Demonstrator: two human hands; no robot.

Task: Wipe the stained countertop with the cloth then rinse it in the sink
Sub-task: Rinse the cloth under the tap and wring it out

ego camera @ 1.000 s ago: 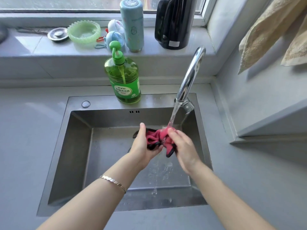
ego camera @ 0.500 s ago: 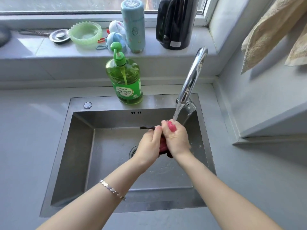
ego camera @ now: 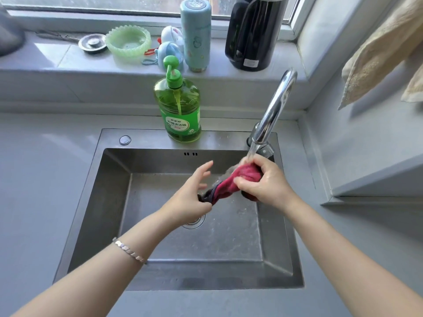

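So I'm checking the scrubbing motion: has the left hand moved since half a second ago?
Yes. The left hand has pulled left, away from the faucet, fingers spread, pinching only the cloth tail; the right hand grips the rest.

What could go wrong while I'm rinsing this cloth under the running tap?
Water from the faucet hits the red cloth high in the sink, so it may splash onto the countertop. Only the right hand grips the cloth firmly; the left hand pinches one end, so it might slip toward the drain.
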